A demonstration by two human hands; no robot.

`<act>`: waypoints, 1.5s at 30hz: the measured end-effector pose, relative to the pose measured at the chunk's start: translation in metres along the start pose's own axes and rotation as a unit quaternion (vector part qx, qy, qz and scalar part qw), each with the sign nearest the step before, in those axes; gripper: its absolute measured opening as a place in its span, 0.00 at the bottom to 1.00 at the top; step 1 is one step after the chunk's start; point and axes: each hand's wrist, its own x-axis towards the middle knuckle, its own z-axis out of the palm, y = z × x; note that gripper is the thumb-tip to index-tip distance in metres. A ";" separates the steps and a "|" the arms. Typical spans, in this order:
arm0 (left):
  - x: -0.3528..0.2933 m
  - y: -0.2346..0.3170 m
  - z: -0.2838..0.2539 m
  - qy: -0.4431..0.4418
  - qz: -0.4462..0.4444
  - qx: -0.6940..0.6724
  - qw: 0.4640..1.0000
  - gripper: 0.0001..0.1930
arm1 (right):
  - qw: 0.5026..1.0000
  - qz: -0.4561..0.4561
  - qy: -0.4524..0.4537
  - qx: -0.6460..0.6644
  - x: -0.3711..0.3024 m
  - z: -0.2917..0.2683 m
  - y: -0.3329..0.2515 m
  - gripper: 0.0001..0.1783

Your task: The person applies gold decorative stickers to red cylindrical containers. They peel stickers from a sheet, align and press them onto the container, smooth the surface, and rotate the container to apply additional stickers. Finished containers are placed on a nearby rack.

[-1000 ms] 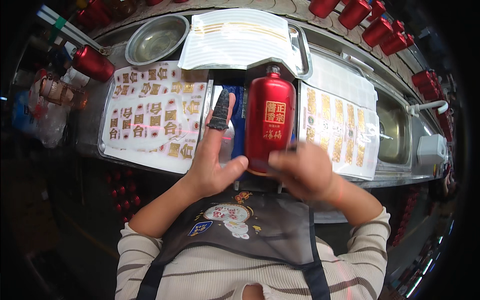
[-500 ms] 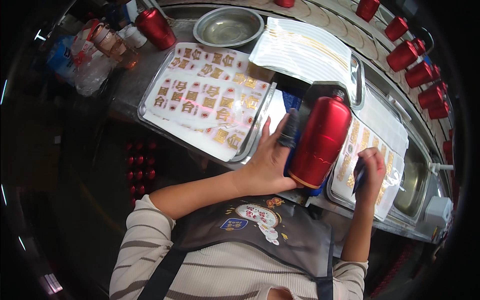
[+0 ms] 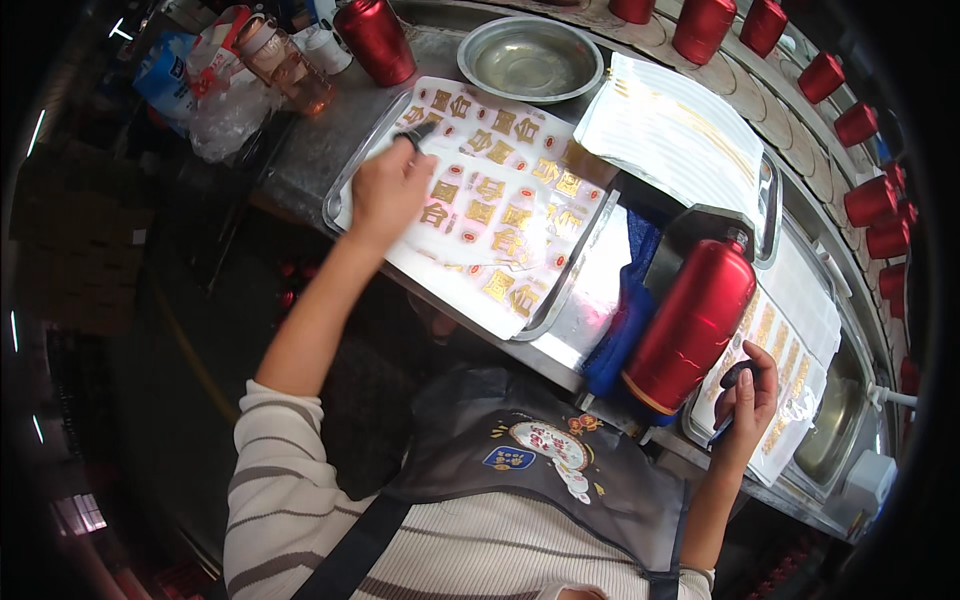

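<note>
My left hand (image 3: 388, 195) reaches over the near-left part of a sheet of gold and pink decals (image 3: 480, 212) in a metal tray (image 3: 338, 205). Its index finger, in a black cover, points at the decals; the fingers are apart and hold nothing that I can see. A shiny red bottle (image 3: 692, 325) lies tilted on a blue cloth (image 3: 612, 345) and a dark holder (image 3: 690, 228), with neither hand on it. Right of the bottle, my right hand (image 3: 748, 405) is closed on a small dark flat piece (image 3: 720, 432), mostly hidden by the fingers.
A metal bowl of water (image 3: 530, 65) and a stack of white sheets (image 3: 680, 120) are at the back. More gold decals (image 3: 790, 370) lie at the right, beside a sink (image 3: 835, 430). Red bottles (image 3: 705, 30) line a curved conveyor. A drink bottle (image 3: 285, 65) stands far left.
My left hand has let go of the red bottle and moved left to the decal sheet. The bottle now rests on the cloth and holder. My right hand still grips the dark piece.
</note>
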 end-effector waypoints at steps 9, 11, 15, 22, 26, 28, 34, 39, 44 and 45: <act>0.035 -0.079 -0.021 -0.080 0.111 0.230 0.963 0.11 | 0.999 0.004 0.031 -0.012 -0.002 0.009 -0.009 0.20; 0.042 -0.076 -0.025 -0.096 0.123 0.223 0.962 0.11 | 0.999 0.004 0.029 -0.015 -0.001 0.011 -0.011 0.20; 0.051 -0.080 -0.024 -0.120 0.126 0.202 0.964 0.12 | 0.999 0.011 0.017 -0.027 -0.001 0.011 -0.014 0.19; 0.057 -0.079 -0.028 -0.159 0.053 0.200 0.965 0.14 | 0.999 0.003 0.002 -0.040 0.000 0.011 -0.013 0.17; 0.060 -0.074 -0.024 -0.168 0.069 0.243 0.953 0.14 | 0.999 0.002 0.005 -0.046 -0.002 0.012 -0.011 0.16; 0.063 -0.078 -0.021 -0.172 0.074 0.255 0.949 0.15 | 0.999 0.003 0.006 -0.051 -0.001 0.013 -0.012 0.16; 0.068 -0.081 -0.022 -0.208 0.022 0.231 0.950 0.17 | 0.998 0.003 0.010 -0.057 0.000 0.018 -0.010 0.15; 0.068 -0.090 -0.021 -0.214 -0.007 0.175 0.961 0.12 | 0.998 0.012 0.012 -0.054 0.001 0.018 -0.004 0.15; 0.064 -0.115 -0.009 -0.078 0.090 0.191 0.974 0.09 | 0.999 0.009 0.008 -0.046 0.001 0.019 -0.007 0.14; 0.061 -0.116 -0.007 -0.053 0.123 0.205 0.970 0.08 | 0.999 0.004 0.005 -0.047 0.001 0.018 -0.007 0.14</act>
